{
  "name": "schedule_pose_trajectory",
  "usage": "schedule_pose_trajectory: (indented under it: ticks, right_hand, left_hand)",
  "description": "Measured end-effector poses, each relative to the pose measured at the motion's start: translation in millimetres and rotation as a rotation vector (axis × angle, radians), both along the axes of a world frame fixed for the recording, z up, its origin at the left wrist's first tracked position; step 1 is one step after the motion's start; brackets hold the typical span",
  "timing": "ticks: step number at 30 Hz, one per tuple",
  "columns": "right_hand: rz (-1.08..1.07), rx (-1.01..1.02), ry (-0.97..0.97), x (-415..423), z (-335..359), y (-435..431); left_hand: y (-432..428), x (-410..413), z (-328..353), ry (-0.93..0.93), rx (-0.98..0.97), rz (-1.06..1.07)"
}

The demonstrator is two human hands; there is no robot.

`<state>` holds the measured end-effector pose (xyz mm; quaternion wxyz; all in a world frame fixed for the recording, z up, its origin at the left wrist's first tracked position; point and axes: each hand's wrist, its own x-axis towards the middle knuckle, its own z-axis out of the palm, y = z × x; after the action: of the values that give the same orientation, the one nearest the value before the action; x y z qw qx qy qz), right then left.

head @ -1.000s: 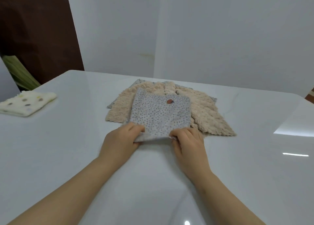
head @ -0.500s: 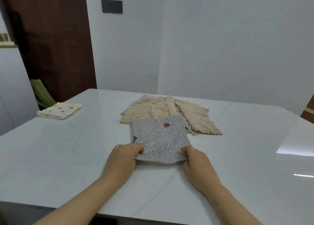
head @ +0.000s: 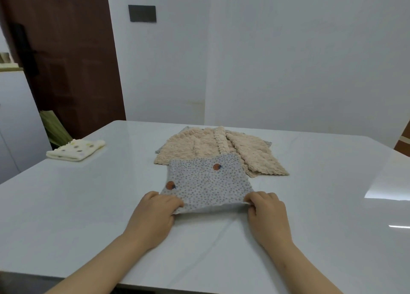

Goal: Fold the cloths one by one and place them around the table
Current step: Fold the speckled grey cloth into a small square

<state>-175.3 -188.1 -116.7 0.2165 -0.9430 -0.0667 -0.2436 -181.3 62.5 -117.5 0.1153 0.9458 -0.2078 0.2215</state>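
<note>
A grey speckled cloth (head: 207, 180) with two orange spots lies in front of me on the white table (head: 88, 205). My left hand (head: 153, 218) pinches its near left corner and my right hand (head: 267, 216) pinches its near right corner, lifting the near edge slightly. Its far edge overlaps a pile of beige fluffy cloths (head: 213, 145) in the middle of the table. A folded cream cloth with coloured dots (head: 75, 149) rests near the table's far left edge.
A dark brown door (head: 62, 56) and a white wall stand behind the table. A white cabinet (head: 15, 120) is at the left, with green items beside it. Bare tabletop lies to the right and left of my hands.
Both hands have drawn the grey speckled cloth toward me, off the beige pile. A second orange spot shows on it. My view has tilted up.
</note>
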Motion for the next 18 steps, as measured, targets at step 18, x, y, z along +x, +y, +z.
schedule_pose_trajectory:
  ticks: [18]
  right_hand:
    - [0.046,0.762,0.366,30.6,31.0,-1.1]
  left_hand:
    - [21.5,39.6,19.3,0.207,-0.906,0.437]
